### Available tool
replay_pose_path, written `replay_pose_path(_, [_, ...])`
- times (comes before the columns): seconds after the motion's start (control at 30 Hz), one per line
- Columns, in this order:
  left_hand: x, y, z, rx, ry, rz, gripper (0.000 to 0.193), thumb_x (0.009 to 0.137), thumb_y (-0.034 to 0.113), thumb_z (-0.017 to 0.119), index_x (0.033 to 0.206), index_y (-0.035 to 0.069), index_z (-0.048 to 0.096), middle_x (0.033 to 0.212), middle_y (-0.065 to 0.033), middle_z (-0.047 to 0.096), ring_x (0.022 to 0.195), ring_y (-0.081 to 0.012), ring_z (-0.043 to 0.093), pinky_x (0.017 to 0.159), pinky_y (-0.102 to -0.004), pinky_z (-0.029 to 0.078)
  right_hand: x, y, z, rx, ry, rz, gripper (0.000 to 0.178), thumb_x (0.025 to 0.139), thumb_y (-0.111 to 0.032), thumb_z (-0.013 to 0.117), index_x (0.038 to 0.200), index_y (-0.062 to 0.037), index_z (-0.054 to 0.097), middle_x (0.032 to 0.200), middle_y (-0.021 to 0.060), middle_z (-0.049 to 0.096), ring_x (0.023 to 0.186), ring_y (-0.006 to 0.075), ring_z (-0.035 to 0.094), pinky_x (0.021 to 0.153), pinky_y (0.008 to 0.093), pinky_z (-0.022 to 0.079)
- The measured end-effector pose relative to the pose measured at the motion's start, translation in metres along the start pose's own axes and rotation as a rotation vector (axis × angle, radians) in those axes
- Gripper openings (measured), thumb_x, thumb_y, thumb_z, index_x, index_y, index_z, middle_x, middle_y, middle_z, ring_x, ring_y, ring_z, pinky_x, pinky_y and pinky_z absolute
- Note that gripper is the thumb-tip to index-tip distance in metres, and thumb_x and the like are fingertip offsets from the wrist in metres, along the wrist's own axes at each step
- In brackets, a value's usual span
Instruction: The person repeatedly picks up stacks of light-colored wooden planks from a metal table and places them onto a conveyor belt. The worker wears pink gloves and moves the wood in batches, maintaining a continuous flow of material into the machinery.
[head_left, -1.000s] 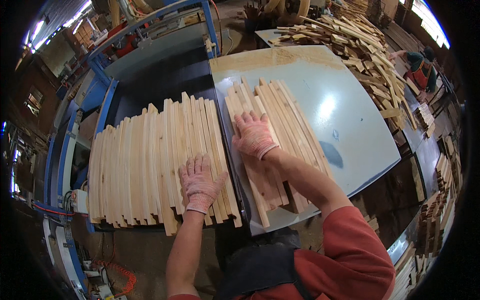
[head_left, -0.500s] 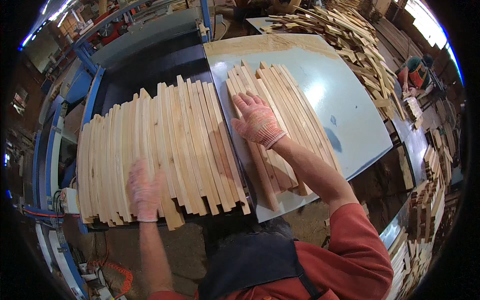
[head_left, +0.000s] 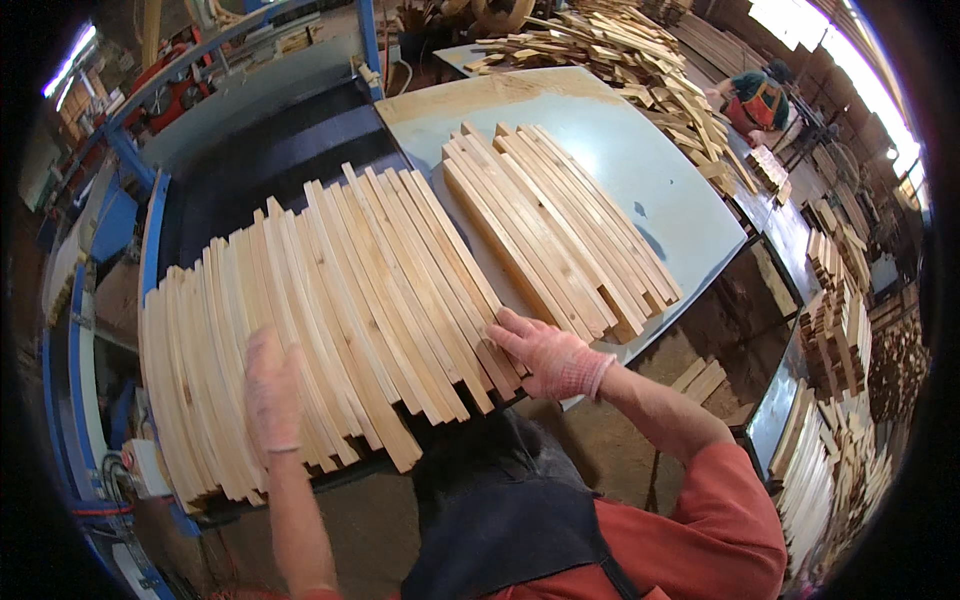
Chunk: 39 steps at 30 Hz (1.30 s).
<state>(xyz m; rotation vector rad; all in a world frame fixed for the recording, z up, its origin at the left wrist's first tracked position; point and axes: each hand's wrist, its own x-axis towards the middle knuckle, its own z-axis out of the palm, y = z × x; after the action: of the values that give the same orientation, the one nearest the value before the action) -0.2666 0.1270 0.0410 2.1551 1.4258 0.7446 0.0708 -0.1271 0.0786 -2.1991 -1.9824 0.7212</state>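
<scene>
Right hand (head_left: 555, 362) has come off the smaller batch of slats (head_left: 555, 225) since half a second ago, and it's now down at the near right corner of the wide row of slats (head_left: 345, 290). Left hand (head_left: 273, 395) is over the near left part of that row, same as before, bit blurry.

Main thing spatially: the slats' long axis runs away from the body, far ends leaning left, and the row spreads out leftward from the right fingers. Smaller batch sits just beyond the right hand on the pale bench (head_left: 690, 185), so that's the nearer hand to it. Right fingertips are at the row's end slat, looking a little spread; can't tell if they're pinching anything. Left fingers are straight with the thumb apart, row below them, though I can't tell if they're touching.
</scene>
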Motion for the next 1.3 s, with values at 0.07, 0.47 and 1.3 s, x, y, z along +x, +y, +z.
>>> replay_pose_path(0.07, [0.039, 0.031, 0.038, 0.042, -0.065, 0.190, 0.054, 0.100, 0.023, 0.070, 0.148, 0.001, 0.059, 0.152, -0.0223, 0.058, 0.145, -0.0395, 0.052, 0.123, -0.0451, 0.042, -0.004, 0.008, 0.024, 0.030, 0.161, 0.011, 0.076, 0.087, -0.009, 0.076, 0.157, -0.0076, 0.044, 0.157, 0.0216, 0.042, 0.140, 0.0444, 0.054, 0.114, 0.0500, 0.052])
replay_pose_path(0.47, [0.252, 0.171, 0.220, 0.650, -0.362, 0.295, 0.076, 0.103, 0.061, 0.051, 0.165, 0.018, 0.046, 0.175, -0.0164, 0.034, 0.162, -0.0397, 0.028, 0.132, -0.0563, 0.021, 0.002, 0.028, 0.052, 0.318, 0.221, -0.034, 0.075, 0.088, -0.001, 0.065, 0.160, -0.0076, 0.044, 0.171, 0.0245, 0.032, 0.148, 0.0440, 0.049, 0.115, 0.0492, 0.052])
replay_pose_path(1.3, [0.221, 0.065, 0.049, -0.158, -0.025, 0.045, 0.043, 0.094, 0.043, 0.081, 0.107, 0.003, 0.075, 0.096, -0.0030, 0.067, 0.087, -0.0135, 0.059, 0.080, -0.0317, 0.051, -0.037, -0.012, 0.018, 1.732, 0.500, 0.154, 0.049, 0.102, -0.015, 0.073, 0.148, -0.0012, 0.061, 0.116, 0.0071, 0.074, 0.097, 0.0125, 0.071, 0.080, 0.0292, 0.062])
